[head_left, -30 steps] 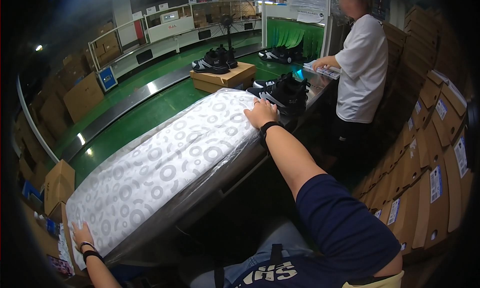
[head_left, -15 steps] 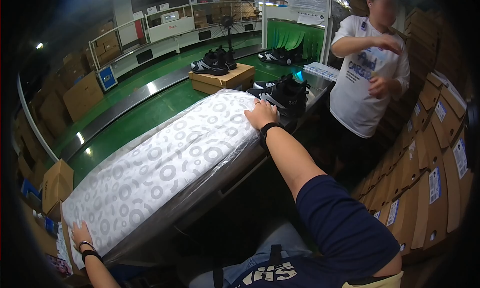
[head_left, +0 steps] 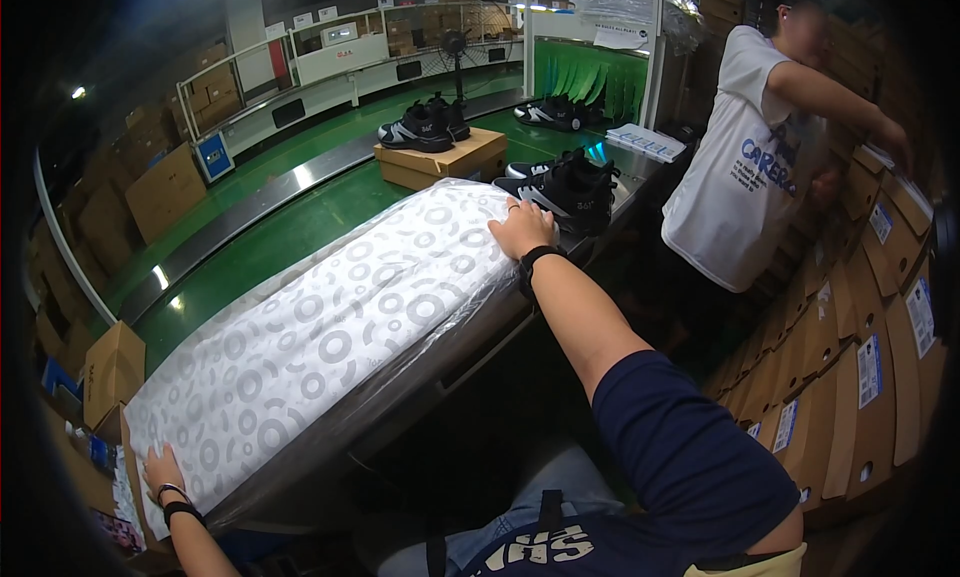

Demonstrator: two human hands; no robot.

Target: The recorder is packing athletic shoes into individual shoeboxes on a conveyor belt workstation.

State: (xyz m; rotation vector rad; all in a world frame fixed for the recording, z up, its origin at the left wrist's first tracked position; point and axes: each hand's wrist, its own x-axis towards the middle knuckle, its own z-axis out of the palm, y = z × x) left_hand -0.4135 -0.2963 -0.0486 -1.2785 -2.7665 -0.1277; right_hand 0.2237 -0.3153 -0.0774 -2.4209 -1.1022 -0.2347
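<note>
A long stack of white wrapping paper with grey rings and arcs lies across the bench along the green conveyor. My left hand rests open on its near left end, fingers spread. At the far right end, my right hand lies open on the paper, its fingers stretched toward the edge. Just beyond those fingers stands a pair of black-and-white sneakers, toes pointing left. Another black-and-white pair sits on a brown shoebox on the conveyor.
On the right, a co-worker in a white shirt reaches toward stacked brown shoeboxes. A third sneaker pair rides near the green strip curtain. Flat printed sheets lie beyond the sneakers. An open carton stands at left.
The co-worker has turned right and stretched an arm toward the shoeboxes. The shoebox with sneakers has shifted slightly left on the conveyor. Both my hands stay where they were.
</note>
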